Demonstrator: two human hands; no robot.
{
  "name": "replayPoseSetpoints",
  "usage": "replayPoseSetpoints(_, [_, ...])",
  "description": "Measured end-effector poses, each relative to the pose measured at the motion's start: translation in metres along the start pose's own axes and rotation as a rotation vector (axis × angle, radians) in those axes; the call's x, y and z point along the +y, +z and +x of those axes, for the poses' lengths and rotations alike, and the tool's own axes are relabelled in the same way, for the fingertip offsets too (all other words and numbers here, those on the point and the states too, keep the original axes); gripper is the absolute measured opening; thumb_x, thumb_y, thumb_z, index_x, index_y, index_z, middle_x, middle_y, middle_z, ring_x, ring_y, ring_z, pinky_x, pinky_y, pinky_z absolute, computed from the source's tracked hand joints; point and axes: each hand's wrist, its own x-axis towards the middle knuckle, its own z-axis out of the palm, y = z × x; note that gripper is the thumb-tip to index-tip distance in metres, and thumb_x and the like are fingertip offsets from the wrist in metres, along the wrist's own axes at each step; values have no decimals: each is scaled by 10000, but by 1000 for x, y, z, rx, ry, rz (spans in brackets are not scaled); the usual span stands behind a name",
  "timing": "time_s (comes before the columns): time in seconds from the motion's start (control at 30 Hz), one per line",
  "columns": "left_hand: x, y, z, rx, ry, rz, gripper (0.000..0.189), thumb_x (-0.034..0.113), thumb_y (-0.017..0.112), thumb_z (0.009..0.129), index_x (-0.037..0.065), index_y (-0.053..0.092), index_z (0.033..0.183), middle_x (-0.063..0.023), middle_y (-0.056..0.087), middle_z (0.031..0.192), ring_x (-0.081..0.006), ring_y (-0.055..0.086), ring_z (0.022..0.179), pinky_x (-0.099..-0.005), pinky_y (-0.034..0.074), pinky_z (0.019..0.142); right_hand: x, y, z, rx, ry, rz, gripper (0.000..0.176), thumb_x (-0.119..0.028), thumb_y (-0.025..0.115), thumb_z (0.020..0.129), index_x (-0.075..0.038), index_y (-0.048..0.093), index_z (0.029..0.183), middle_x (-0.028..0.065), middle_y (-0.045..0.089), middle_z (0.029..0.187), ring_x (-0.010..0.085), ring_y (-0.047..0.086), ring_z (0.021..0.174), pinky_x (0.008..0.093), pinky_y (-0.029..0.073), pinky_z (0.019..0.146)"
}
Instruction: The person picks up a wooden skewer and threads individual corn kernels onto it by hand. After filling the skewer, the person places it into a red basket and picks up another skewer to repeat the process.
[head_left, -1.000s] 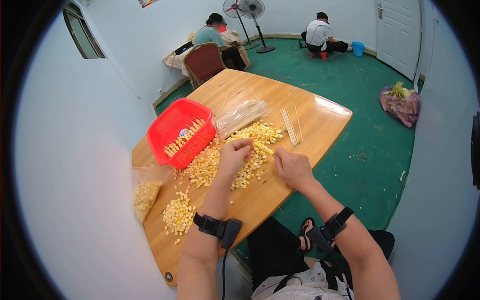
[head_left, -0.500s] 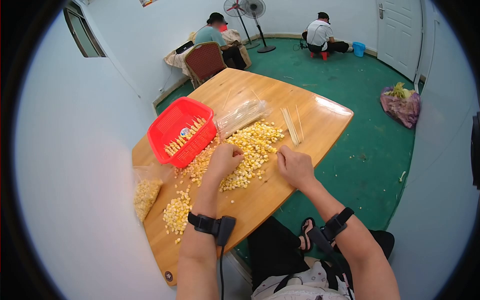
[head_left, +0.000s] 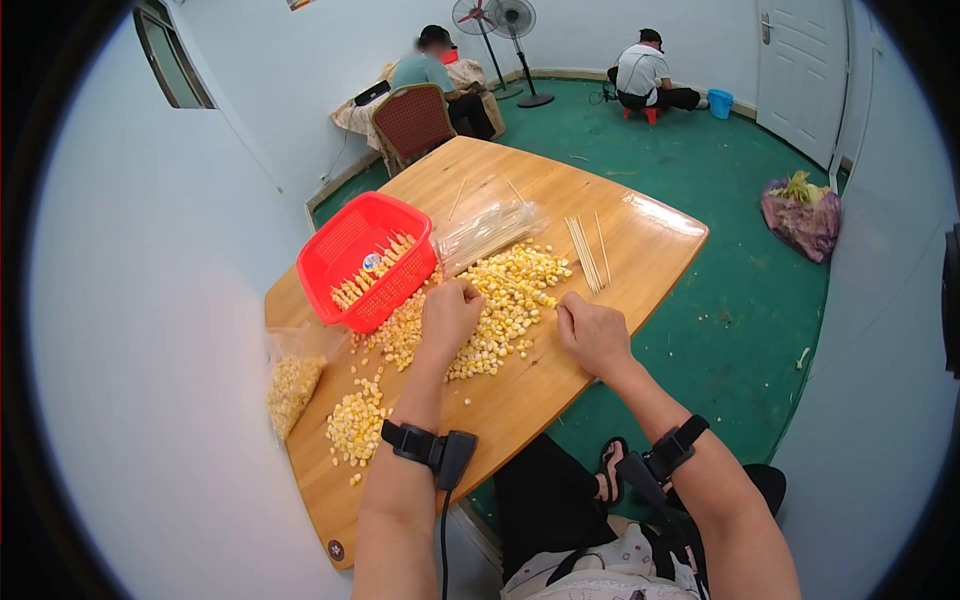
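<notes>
My right hand (head_left: 594, 332) pinches a thin skewer (head_left: 509, 282) that points up and to the left over the pile of corn kernels (head_left: 505, 335). A few yellow kernels (head_left: 543, 299) sit on it close to my fingertips. My left hand (head_left: 453, 313) is closed at the pile's left side, its fingertips together; whatever they hold is hidden. Behind the pile lies a clear plastic bag of skewers (head_left: 488, 235), and several loose skewers (head_left: 583, 252) rest to its right.
A red plastic basket (head_left: 340, 225) holds finished corn skewers (head_left: 372, 272). At the table's (head_left: 540, 400) left edge stands a bag of kernels (head_left: 293, 385) beside a small kernel pile (head_left: 357, 425). Two people sit farther back, near standing fans (head_left: 515, 20). A vegetable sack (head_left: 800, 220) lies on the floor.
The skewer with kernels by my right hand shows more clearly now. My left hand has shifted slightly upward. The view has moved a little.
</notes>
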Motion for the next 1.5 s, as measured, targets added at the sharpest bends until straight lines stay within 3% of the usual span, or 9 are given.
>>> replayPoseSetpoints(0.07, [1,0,0,-5,-33,-119,134,127,630,682,0,650,719,-148,637,674,-242,627,634,-330,495,622,0,0,0,-4,1,3,132,-179,517,832,-76,512,749,126,525,493,310,549,460,416,434,446])
replayPoseSetpoints(0.17, [-7,5,3,38,-44,-203,123,77,650,681,-40,629,710,-99,626,616,-133,597,544,-259,468,511,1,0,0,-9,-19,25,122,-178,518,829,-78,519,759,125,531,502,307,552,468,412,437,451])
replayPoseSetpoints(0.37, [-19,12,6,-6,-53,-230,146,41,628,695,-54,631,806,-85,620,626,-115,591,545,-232,465,506,0,-2,-1,-29,-31,48,115,-177,524,822,-77,528,767,123,537,514,300,557,479,404,442,459])
replayPoseSetpoints(0.57, [-19,14,6,-42,-141,-525,193,1,590,724,-70,625,900,-100,637,749,-120,594,606,-224,470,540,1,-2,-1,-22,-36,59,119,-175,523,819,-75,526,754,122,538,518,300,557,481,403,441,459])
replayPoseSetpoints(0.67, [-22,9,8,-92,-309,-710,193,-15,570,764,-80,609,942,-109,630,770,-133,600,624,-222,475,541,1,-3,-1,-31,-66,66,124,-177,520,818,-74,523,749,122,542,526,302,560,490,403,440,460])
replayPoseSetpoints(0.87, [-16,9,7,-61,-389,-865,202,-18,564,803,-82,560,995,-117,622,785,-138,617,653,-208,502,541,1,-4,-1,-79,-77,57,132,-181,512,823,-73,518,747,122,549,539,304,564,505,405,438,466])
replayPoseSetpoints(1.5, [-10,11,6,-30,-392,-854,207,-21,556,808,-102,540,998,-145,625,826,-170,640,699,-226,536,567,-2,-5,-1,-46,-106,62,121,-172,521,819,-75,511,747,115,549,537,292,566,500,394,436,455])
